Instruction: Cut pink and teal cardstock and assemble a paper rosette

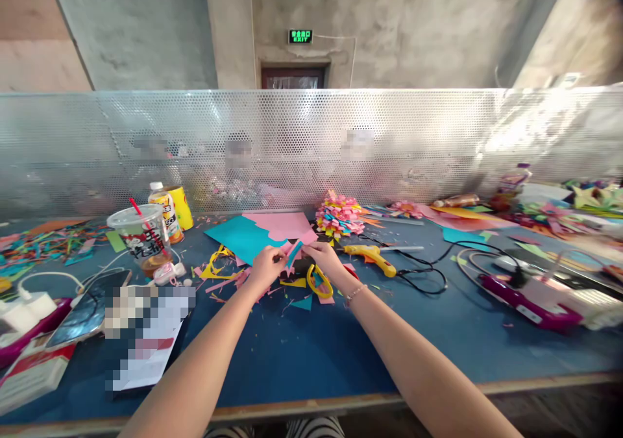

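Blue counter (pixel 302 353) strewn with paper scraps: left hand (pixel 264 267) and right hand (pixel 325 258) pinch a small teal paper piece (pixel 293 252) between their fingers, yellow scissors (pixel 318 281) just beneath, glue gun (pixel 370 257) right of them.

I see a blue worktable (pixel 311 353) with a wooden front edge. Just beyond my hands lie a teal sheet (pixel 236 237) and a pink sheet (pixel 282 222); past my right hand, a stack of folded coloured paper (pixel 339 216). Right of my right hand: yellow glue gun (pixel 370 254), black cable (pixel 428 272). Yellow-handled scissors (pixel 318 281) lie beneath that hand. Left of my left hand: plastic cup with red straw (pixel 141 237), yellow can (pixel 181 206), phone (pixel 87 308). Paper scraps (pixel 48 243) far left.
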### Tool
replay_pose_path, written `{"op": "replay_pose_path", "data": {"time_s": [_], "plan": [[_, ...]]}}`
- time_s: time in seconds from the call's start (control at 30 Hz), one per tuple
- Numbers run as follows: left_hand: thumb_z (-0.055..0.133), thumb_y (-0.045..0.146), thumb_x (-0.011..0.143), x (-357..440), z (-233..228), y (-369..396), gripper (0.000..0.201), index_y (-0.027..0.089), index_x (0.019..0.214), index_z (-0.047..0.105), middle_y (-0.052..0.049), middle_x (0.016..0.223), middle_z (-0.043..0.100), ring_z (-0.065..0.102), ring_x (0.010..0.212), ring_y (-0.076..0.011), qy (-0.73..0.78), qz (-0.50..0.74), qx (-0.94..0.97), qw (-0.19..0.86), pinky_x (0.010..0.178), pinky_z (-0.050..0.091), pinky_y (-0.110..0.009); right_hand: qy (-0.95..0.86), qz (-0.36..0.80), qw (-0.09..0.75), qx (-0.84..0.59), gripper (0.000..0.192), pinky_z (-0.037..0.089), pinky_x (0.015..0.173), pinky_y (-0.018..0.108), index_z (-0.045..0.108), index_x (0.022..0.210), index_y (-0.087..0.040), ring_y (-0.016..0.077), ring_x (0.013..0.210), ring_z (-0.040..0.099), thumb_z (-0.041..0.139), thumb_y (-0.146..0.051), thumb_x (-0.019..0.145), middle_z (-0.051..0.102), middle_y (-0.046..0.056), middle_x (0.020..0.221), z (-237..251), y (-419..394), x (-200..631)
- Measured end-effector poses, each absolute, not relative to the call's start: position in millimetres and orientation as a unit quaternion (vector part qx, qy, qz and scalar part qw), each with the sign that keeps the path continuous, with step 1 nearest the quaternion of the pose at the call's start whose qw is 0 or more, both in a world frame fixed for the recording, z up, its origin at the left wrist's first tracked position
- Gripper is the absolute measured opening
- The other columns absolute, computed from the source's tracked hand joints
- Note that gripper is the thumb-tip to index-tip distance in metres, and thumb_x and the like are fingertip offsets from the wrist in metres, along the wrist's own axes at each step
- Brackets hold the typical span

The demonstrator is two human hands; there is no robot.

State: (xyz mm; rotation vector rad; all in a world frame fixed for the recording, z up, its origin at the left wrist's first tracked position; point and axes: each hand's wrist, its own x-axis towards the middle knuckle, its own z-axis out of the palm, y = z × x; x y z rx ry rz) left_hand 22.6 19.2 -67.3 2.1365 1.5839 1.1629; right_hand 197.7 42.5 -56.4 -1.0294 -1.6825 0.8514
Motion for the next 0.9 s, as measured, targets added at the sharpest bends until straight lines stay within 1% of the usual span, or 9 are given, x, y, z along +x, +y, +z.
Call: {"op": "replay_pose_path", "data": {"time_s": [0.13,0.3,0.43,0.6,0.7,0.83,0.9], "plan": [[0.052,0.022,0.071,23.0,-61.6,16.1,0.012,0.018,0.066,0.062,-0.004,0.075,0.060,0.054,0.086,-0.0175,0.522,0.437,0.722,0.123,0.079,0.043,-0.029,-0.689,0.335,0.488,-0.417,0.036,0.032,0.051,0.023,0.056,0.056,-0.013,0.0120,0.055,0.043,0.053,-0.046,0.068,0.049,0.000,0.052,-52.9,39.8,197.0],[0.050,0.019,0.069,23.8,-56.4,10.6,0.014,0.019,0.063,0.062,-0.003,0.075,0.061,0.055,0.084,-0.0173,0.508,0.442,0.724,0.148,0.079,0.042,-0.029,-0.703,0.306,0.492,-0.412,0.033,0.030,0.049,0.022,0.055,0.057,-0.014,0.0109,0.053,0.041,0.052,-0.044,0.069,0.046,-0.001,0.051,-54.4,41.0,195.6],[0.048,0.024,0.071,23.2,-56.4,11.8,0.018,0.019,0.059,0.061,-0.003,0.074,0.061,0.056,0.083,-0.0176,0.507,0.438,0.719,0.182,0.078,0.042,-0.029,-0.705,0.277,0.489,-0.432,0.033,0.028,0.048,0.022,0.050,0.054,-0.015,0.0102,0.051,0.039,0.051,-0.043,0.070,0.043,-0.002,0.050,-55.3,41.2,195.9],[0.049,0.034,0.072,23.0,-57.3,14.0,0.021,0.020,0.063,0.061,-0.004,0.078,0.063,0.057,0.083,-0.0182,0.520,0.447,0.685,0.245,0.075,0.044,-0.028,-0.725,0.234,0.466,-0.449,0.028,0.031,0.050,0.022,0.054,0.059,-0.015,0.0133,0.057,0.044,0.049,-0.039,0.072,0.047,0.000,0.052,-51.2,37.7,197.7],[0.049,0.038,0.071,22.8,-57.9,15.3,0.023,0.019,0.067,0.061,-0.004,0.080,0.063,0.058,0.084,-0.0177,0.519,0.464,0.657,0.290,0.075,0.044,-0.026,-0.730,0.197,0.462,-0.463,0.026,0.033,0.051,0.022,0.055,0.059,-0.015,0.0143,0.059,0.046,0.048,-0.036,0.072,0.049,0.001,0.053,-49.0,36.2,198.4],[0.049,0.042,0.070,21.6,-57.1,15.8,0.026,0.018,0.066,0.059,-0.003,0.076,0.064,0.060,0.083,-0.0178,0.491,0.493,0.625,0.354,0.076,0.045,-0.026,-0.727,0.169,0.465,-0.476,0.026,0.034,0.052,0.022,0.050,0.055,-0.016,0.0141,0.058,0.047,0.047,-0.034,0.073,0.052,0.002,0.056,-48.9,37.4,199.8],[0.049,0.042,0.071,21.4,-55.5,14.4,0.026,0.018,0.067,0.058,-0.003,0.078,0.065,0.060,0.086,-0.0186,0.483,0.514,0.605,0.370,0.078,0.045,-0.027,-0.723,0.169,0.466,-0.482,0.026,0.034,0.051,0.022,0.046,0.053,-0.017,0.0142,0.057,0.048,0.045,-0.033,0.073,0.051,0.002,0.055,-49.6,38.7,201.1]]}}
